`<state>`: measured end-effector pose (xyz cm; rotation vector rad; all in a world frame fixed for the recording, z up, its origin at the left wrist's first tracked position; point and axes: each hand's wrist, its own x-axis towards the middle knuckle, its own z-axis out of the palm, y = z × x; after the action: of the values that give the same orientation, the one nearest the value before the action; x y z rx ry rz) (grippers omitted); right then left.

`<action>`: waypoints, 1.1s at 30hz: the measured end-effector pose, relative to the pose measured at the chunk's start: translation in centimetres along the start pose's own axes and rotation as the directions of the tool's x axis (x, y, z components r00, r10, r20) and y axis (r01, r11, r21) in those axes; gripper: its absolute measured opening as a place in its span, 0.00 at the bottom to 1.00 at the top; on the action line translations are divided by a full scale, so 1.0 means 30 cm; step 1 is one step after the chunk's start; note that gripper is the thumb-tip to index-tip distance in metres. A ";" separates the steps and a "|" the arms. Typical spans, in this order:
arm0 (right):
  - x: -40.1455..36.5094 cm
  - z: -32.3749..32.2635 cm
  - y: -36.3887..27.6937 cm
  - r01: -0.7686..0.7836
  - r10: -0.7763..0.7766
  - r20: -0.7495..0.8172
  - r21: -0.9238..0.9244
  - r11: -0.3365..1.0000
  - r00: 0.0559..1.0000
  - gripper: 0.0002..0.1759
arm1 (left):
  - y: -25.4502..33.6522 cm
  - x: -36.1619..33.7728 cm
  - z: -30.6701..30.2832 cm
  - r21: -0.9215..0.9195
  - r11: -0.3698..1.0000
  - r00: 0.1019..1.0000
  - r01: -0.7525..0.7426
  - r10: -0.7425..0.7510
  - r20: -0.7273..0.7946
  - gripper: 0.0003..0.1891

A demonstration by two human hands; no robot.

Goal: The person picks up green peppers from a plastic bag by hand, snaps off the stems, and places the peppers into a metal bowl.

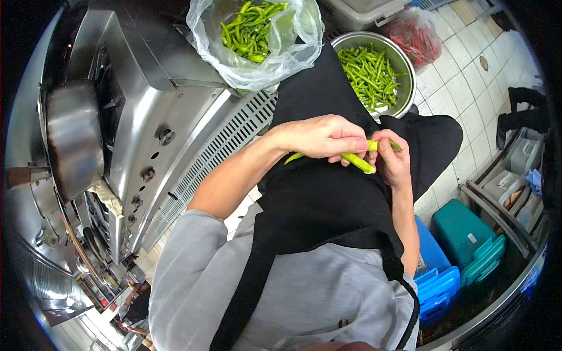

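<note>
My left hand is closed around long green chili peppers. One thin tip sticks out on its left side, and a thicker length with a pale end juts out below the fingers. Just to the right, my right hand pinches a green chili pepper near its darker stem end. The two hands almost touch, with a short bright green piece spanning the gap. Both are above the black apron on my lap. Part of what lies inside the left fist is hidden.
A clear plastic bag of green chilies stands ahead, beside a steel bowl of more. A bag of red chilies lies beyond. Left is a steel stove with a pot; right are blue and green bins.
</note>
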<state>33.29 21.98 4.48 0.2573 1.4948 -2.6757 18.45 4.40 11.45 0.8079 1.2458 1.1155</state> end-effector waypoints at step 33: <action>0.026 -0.089 0.044 0.051 0.100 -0.278 0.489 0.871 0.955 0.06 | -0.329 -0.219 -0.684 0.151 0.479 0.085 0.865 0.156 -0.984 0.22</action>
<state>33.02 23.57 1.85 0.7267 0.8028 -3.0574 0.63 -6.79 0.55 0.0355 3.0635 0.3209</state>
